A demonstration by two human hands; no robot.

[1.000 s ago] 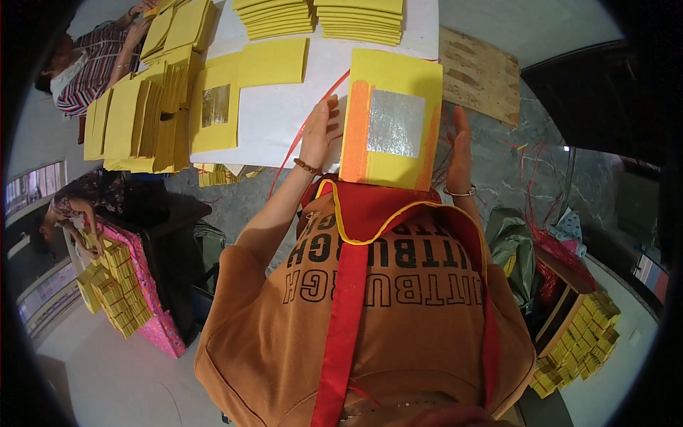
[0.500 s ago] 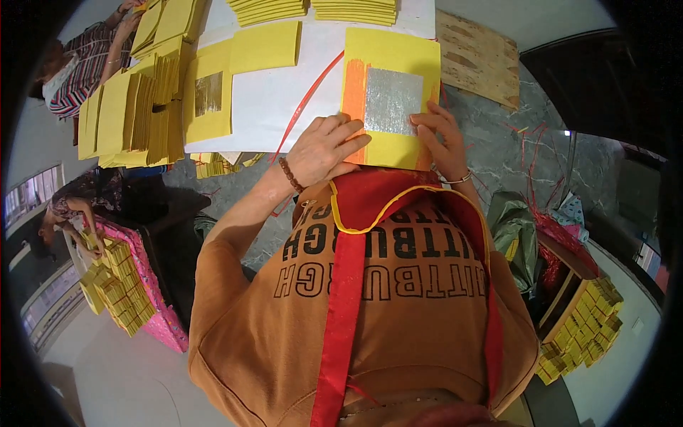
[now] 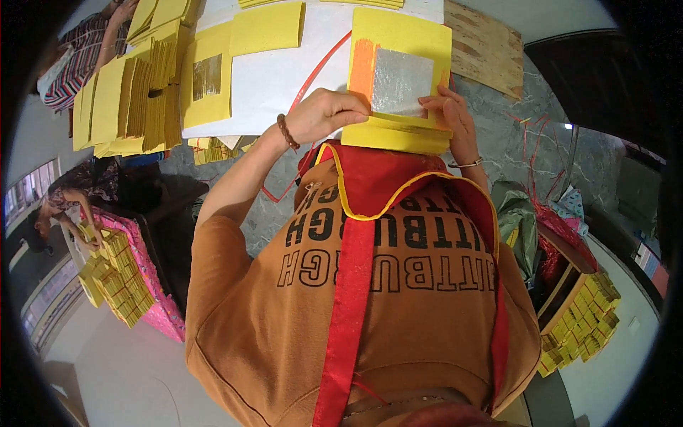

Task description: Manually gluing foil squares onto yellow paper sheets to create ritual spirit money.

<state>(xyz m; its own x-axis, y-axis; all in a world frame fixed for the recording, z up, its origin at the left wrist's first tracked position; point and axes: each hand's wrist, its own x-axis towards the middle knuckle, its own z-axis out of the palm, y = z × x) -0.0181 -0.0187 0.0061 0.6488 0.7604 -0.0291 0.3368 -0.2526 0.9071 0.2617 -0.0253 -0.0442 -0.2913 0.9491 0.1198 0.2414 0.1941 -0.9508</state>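
In front of my chest, at the table's near edge, lies yellow joss paper [image 3: 402, 28] with a silver square and an orange strip. Its near end is bent up, and a plain yellow band shows below the silver. My left hand [image 3: 320, 117] pinches the paper at its left edge, thumb and fingers together. At the right edge my right hand [image 3: 459, 124] grips it with bent fingers, the thumb side by the silver square. How many sheets they hold I cannot tell.
Stacks of yellow paper [image 3: 128, 103] stand on the white table [image 3: 277, 82] at left. A red ribbon [image 3: 320, 67] crosses it. Beyond the left side one person [image 3: 78, 64] works, and another [image 3: 78, 192] sorts yellow bundles. More bundles [image 3: 583, 320] fill a box at right.
The near end of the paper has been bent up, covering the silver square's lower part. My left hand has gone from lying on the sheet to pinching its left edge.
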